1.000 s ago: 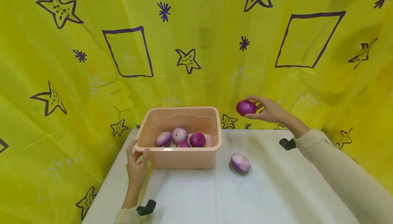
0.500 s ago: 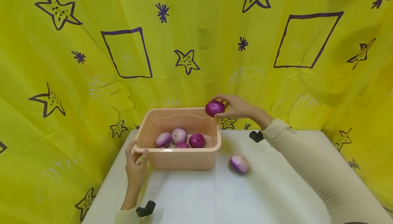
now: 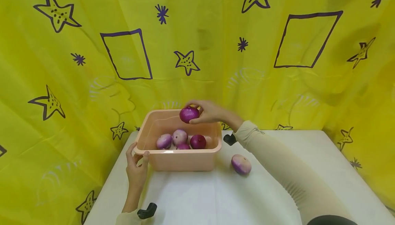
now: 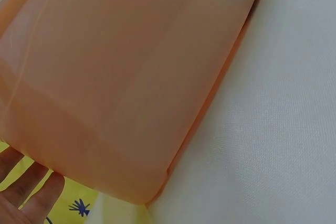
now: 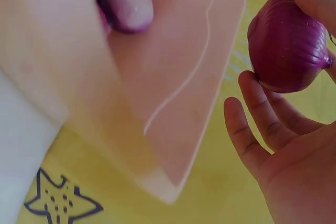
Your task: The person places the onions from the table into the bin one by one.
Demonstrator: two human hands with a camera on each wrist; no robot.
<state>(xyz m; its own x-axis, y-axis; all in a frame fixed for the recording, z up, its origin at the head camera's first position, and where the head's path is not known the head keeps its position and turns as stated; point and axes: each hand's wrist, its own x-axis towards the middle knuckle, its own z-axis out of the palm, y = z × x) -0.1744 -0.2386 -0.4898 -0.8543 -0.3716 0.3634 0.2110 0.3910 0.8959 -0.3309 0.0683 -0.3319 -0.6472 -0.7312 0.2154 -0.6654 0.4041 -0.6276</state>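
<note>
Right hand (image 3: 211,112) grips a purple onion (image 3: 189,114) at frame centre above the tub (image 3: 182,156) — left hand (image 3: 136,165) pinches the tub's rim corner.

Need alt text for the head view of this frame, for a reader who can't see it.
A right hand holds a dark purple onion over the back of a peach plastic tub holding four onions, while the left hand grips the tub's front left corner. Another onion lies on the white table, before a yellow star-printed curtain.
</note>
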